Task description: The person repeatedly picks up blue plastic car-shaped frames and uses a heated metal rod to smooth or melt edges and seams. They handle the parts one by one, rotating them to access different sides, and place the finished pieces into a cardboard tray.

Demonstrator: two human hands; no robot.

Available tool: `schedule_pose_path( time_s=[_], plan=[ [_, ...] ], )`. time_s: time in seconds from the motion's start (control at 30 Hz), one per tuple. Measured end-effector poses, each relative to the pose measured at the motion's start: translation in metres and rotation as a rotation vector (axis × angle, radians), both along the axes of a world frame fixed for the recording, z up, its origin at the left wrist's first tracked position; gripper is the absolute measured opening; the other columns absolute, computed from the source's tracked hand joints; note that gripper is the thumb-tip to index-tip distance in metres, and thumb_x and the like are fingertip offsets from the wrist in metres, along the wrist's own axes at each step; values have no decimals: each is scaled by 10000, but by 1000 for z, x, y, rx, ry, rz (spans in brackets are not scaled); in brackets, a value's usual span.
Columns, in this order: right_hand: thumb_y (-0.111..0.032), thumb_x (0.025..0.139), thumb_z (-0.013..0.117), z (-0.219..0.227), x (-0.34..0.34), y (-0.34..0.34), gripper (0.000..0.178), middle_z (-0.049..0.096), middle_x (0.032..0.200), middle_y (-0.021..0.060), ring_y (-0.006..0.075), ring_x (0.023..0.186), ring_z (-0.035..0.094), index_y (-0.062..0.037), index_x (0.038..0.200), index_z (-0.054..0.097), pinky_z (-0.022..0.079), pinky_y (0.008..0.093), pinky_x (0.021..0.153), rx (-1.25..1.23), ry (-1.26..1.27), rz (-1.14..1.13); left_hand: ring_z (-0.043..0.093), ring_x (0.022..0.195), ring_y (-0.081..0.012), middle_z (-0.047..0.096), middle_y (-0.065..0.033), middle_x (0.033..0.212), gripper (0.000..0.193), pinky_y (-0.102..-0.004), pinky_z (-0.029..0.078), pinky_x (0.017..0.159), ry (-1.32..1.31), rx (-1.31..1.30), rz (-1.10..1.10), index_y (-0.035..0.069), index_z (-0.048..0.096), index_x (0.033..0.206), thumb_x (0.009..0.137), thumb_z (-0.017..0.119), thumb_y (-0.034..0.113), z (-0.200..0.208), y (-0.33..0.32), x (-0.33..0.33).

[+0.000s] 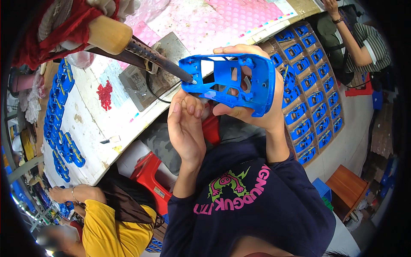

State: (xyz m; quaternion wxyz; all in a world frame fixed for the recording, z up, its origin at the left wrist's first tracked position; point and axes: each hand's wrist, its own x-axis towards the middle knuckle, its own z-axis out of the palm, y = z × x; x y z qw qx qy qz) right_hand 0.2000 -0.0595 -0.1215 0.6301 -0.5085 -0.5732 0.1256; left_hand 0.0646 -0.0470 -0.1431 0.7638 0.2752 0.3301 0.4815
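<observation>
A blue plastic toy car body shell (228, 73) is held up with its hollow inside showing. My right hand (267, 92) grips it at the right end, fingers along the far edge and thumb at the near side. My left hand (187, 124), fingers curled, is at the shell's near left corner; its upper fingers are partly hidden there. A soldering iron (160, 61) with a wooden handle (110, 35) slants down from the upper left. Its tip meets the inside of the shell's left end, as far as I can see.
Small red pieces (105, 95) lie on the white table (92, 124) beside a metal plate (133, 88). Blue shells line the left edge (60, 111); several more fill a cardboard tray (306, 92) at right. A co-worker in yellow (113, 222) sits left, another person (364, 45) far right.
</observation>
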Motion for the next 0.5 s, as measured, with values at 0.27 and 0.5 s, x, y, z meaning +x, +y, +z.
schedule_pose_path(
  time_s=[0.27,0.5],
  plan=[
    [-312,490,799,3,3,1,631,558,920,118,254,819,570,11,958,526,458,300,710,21,-78,2,337,676,-100,350,3,705,406,-225,295,652,-7,7,-2,-36,424,1093,867,316,283,-1,0,0],
    [-325,492,798,4,5,-3,712,543,987,129,237,909,549,13,1034,484,454,308,772,-55,-101,35,423,892,-153,452,-88,966,443,-279,309,787,-47,1,-24,-54,391,1145,872,269,272,-6,0,-3]
  ],
)
